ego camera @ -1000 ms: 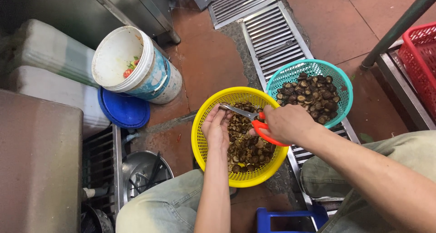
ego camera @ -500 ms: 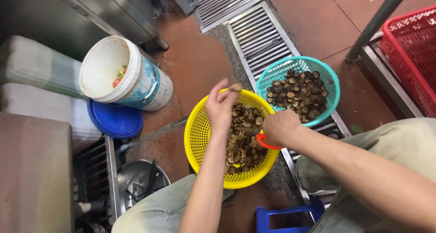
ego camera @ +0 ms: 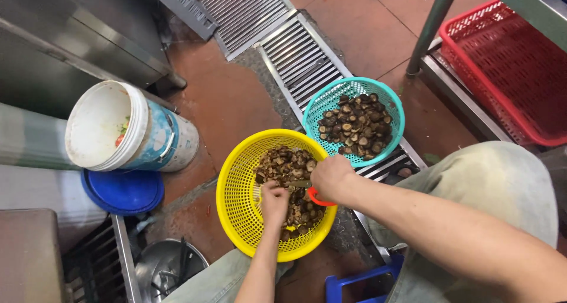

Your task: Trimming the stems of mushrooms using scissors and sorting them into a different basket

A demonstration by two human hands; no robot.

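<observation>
Floor: red-brown tile with a metal drain grate (ego camera: 295, 49) running across it.
Yellow basket (ego camera: 236, 196): on the floor between your knees, holding brown mushrooms (ego camera: 283, 164).
Left hand (ego camera: 274, 201): inside the basket, fingers curled down onto the mushrooms.
Right hand (ego camera: 332, 178): closed around red-handled scissors (ego camera: 316, 195) over the basket.
Teal basket (ego camera: 322, 111): just beyond, touching the yellow one, holding darker mushrooms.
White bucket (ego camera: 103, 129): lying tilted at your left, above a blue lid (ego camera: 121, 192).
</observation>
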